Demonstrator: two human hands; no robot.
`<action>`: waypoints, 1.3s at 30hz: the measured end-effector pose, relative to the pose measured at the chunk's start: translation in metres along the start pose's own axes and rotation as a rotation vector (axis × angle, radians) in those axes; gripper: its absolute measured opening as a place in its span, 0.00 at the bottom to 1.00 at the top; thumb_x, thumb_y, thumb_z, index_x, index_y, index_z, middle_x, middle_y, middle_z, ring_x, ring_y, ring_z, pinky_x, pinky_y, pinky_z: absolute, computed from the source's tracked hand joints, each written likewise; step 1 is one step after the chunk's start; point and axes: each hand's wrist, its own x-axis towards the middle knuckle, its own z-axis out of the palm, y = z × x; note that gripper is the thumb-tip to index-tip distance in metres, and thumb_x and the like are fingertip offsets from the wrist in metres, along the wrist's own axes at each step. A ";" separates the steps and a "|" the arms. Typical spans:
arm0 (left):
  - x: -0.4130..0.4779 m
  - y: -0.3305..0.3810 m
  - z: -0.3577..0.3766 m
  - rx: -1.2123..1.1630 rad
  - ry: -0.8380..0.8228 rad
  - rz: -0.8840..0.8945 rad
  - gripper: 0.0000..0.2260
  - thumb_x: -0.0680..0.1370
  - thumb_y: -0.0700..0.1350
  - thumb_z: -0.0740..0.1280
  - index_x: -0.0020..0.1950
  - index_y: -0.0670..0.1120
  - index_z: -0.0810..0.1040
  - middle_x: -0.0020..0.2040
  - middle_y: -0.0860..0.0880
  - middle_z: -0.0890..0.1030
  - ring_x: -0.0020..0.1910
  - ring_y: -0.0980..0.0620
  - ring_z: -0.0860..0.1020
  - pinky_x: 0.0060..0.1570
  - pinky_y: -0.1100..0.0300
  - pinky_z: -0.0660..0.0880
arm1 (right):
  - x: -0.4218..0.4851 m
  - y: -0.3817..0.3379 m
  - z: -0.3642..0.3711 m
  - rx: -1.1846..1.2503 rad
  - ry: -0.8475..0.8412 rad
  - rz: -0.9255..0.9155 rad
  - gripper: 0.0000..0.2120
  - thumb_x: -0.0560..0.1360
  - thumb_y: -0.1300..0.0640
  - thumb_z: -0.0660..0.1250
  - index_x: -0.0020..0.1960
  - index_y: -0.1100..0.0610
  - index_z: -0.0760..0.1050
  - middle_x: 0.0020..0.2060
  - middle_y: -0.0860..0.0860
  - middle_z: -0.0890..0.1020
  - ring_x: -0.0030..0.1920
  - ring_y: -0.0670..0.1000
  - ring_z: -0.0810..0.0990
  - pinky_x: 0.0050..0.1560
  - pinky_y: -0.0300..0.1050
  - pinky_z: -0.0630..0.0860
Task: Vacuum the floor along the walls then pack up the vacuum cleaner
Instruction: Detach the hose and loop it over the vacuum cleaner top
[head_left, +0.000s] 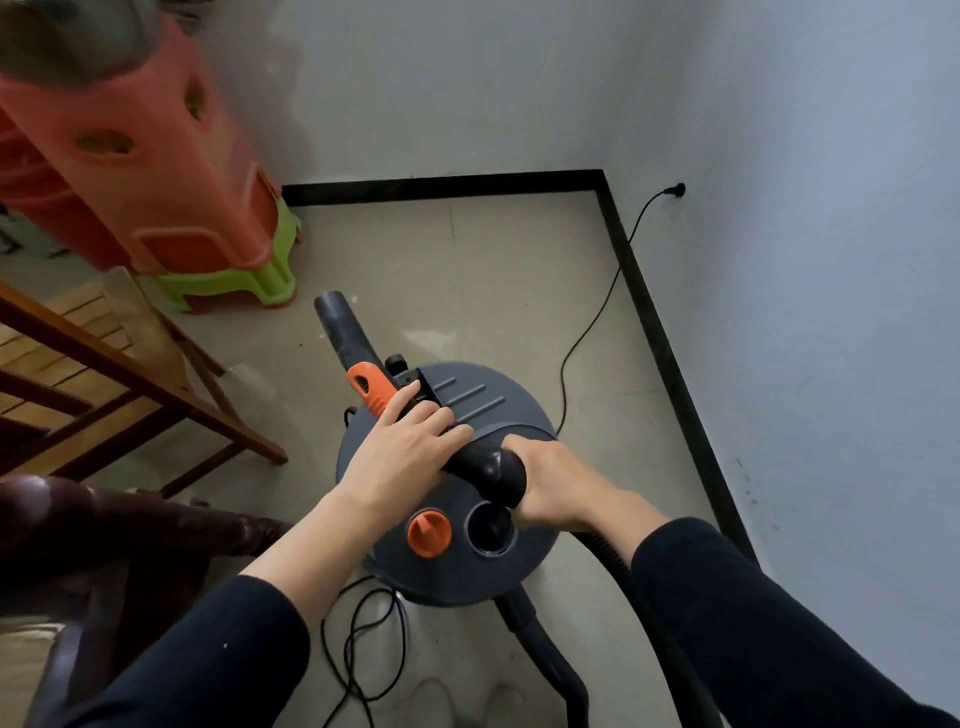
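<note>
A round dark grey vacuum cleaner (483, 410) stands on the floor in the room's corner, seen from above. On its lid are an orange knob (429, 534) and an open round port (489, 530). The black hose handle (485, 467) with an orange slider (370, 388) and a grey tube end (332, 312) lies across the lid. My left hand (402, 452) rests on the handle near the orange part, fingers laid over it. My right hand (550, 486) grips the thick black hose end. The black hose (613, 561) runs down to the right.
A black power cord (592, 332) runs from a wall socket (679, 189) on the right wall to the vacuum, with loops on the floor (363, 644). Stacked orange and green plastic stools (171, 208) stand at the left, a wooden chair (119, 374) beside them. A black skirting (660, 332) lines the walls.
</note>
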 end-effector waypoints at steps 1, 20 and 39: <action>0.001 -0.001 0.000 -0.011 0.016 -0.007 0.17 0.64 0.39 0.76 0.50 0.50 0.79 0.42 0.51 0.77 0.46 0.46 0.78 0.68 0.47 0.60 | -0.003 0.003 0.002 0.045 0.050 -0.002 0.18 0.62 0.57 0.73 0.47 0.51 0.68 0.41 0.48 0.77 0.43 0.52 0.76 0.40 0.48 0.75; -0.050 -0.004 0.023 -0.215 0.137 -0.375 0.16 0.71 0.52 0.69 0.57 0.51 0.76 0.45 0.53 0.78 0.46 0.47 0.77 0.51 0.53 0.61 | 0.025 0.000 -0.057 -0.195 -0.120 0.069 0.06 0.63 0.61 0.64 0.40 0.55 0.74 0.33 0.50 0.79 0.37 0.54 0.80 0.37 0.46 0.77; -0.098 -0.018 0.051 -0.608 -0.167 -0.967 0.15 0.78 0.58 0.63 0.64 0.57 0.72 0.51 0.53 0.74 0.58 0.50 0.72 0.67 0.45 0.55 | 0.099 -0.017 -0.025 -0.468 0.139 0.112 0.17 0.73 0.54 0.68 0.61 0.48 0.73 0.55 0.51 0.76 0.60 0.56 0.72 0.56 0.54 0.67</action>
